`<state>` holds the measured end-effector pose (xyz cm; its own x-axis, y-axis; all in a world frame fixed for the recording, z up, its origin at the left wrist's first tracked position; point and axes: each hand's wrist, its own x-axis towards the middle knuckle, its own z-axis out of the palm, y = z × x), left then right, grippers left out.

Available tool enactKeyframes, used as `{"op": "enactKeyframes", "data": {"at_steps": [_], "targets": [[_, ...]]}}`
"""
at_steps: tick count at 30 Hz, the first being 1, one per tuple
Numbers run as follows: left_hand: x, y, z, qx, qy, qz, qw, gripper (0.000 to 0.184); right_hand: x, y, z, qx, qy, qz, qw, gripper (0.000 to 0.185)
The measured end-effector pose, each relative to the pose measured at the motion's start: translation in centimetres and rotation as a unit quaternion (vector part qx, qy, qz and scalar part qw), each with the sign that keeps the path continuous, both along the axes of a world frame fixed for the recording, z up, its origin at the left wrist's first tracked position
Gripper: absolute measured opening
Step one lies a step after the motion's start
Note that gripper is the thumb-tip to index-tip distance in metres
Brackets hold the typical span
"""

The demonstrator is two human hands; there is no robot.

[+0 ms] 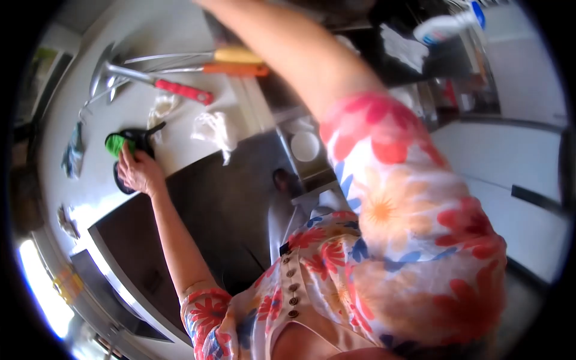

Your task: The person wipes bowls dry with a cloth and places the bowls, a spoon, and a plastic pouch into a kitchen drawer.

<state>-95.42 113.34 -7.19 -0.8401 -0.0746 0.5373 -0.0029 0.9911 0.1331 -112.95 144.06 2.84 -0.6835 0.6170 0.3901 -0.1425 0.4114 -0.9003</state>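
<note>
My left hand (141, 171) reaches out over the pale counter (180, 141). Its fingertips press on a bright green sponge-like pad (115, 144). Beside and under the hand lies a black object (141, 139) with a thin arm or handle pointing right; its kind is hard to make out. My right arm (288, 51) stretches up past the top edge of the view, so the right hand is out of sight. Nearest above the left hand are a crumpled off-white piece (162, 108) and a white crumpled cloth or bag (215, 132).
Long metal tools with a red handle (183, 91), an orange handle (235, 69) and a yellow handle (239, 56) lie further up. A blue-grey cloth (72, 153) lies at left. A white bottle (450, 27) with a blue cap is at top right, above white cabinets (510, 156).
</note>
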Motion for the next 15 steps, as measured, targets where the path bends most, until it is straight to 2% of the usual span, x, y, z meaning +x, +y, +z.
{"op": "enactKeyframes", "data": {"at_steps": [2,3,4,5,6,7,9,10,11,12,13,15], "targets": [[-0.4,-0.6,-0.2,0.008,-0.015,0.012,1.000,0.033,3.0,-0.4,0.9,0.011,0.103,0.012,0.995,0.021],[-0.6,-0.9,-0.3,0.004,-0.014,0.012,1.000,0.033,7.1,-0.1,2.7,0.022,0.094,0.012,0.995,0.019],[-0.7,-1.1,-0.3,0.001,-0.017,0.016,1.000,0.034,10.5,0.2,3.9,0.095,0.076,0.044,0.992,0.017],[-1.0,-0.8,-0.5,0.000,-0.032,0.022,0.999,0.035,14.4,0.8,4.7,-0.006,0.088,0.138,0.987,0.017],[-0.9,-0.7,0.1,0.001,-0.047,0.016,0.999,0.036,17.4,0.7,5.1,-0.079,0.114,0.162,0.977,0.021],[-1.0,-0.9,0.5,0.000,-0.061,0.011,0.998,0.038,21.8,1.3,6.4,-0.086,0.096,0.197,0.972,0.020],[-2.1,-2.4,1.0,0.052,-0.087,-0.061,0.993,0.043,29.3,2.8,7.3,-0.190,0.056,0.281,0.939,0.018],[-2.3,-2.7,2.3,0.093,-0.119,-0.077,0.986,0.044,32.9,4.1,7.5,-0.105,0.013,0.294,0.950,0.019],[-2.0,-2.8,3.8,0.133,-0.148,-0.091,0.976,0.045,35.7,4.6,6.8,-0.163,0.033,0.301,0.939,0.017],[-0.8,-2.5,5.9,0.039,-0.072,-0.149,0.985,0.047,39.0,6.1,6.9,-0.130,-0.019,0.314,0.940,0.015],[0.4,-1.9,7.8,0.007,-0.014,-0.159,0.987,0.046,41.5,7.3,5.7,-0.114,-0.038,0.322,0.939,0.014],[3.8,1.4,11.8,0.060,0.037,-0.260,0.963,0.045,46.0,9.6,4.6,-0.141,-0.042,0.351,0.925,0.020]]}}
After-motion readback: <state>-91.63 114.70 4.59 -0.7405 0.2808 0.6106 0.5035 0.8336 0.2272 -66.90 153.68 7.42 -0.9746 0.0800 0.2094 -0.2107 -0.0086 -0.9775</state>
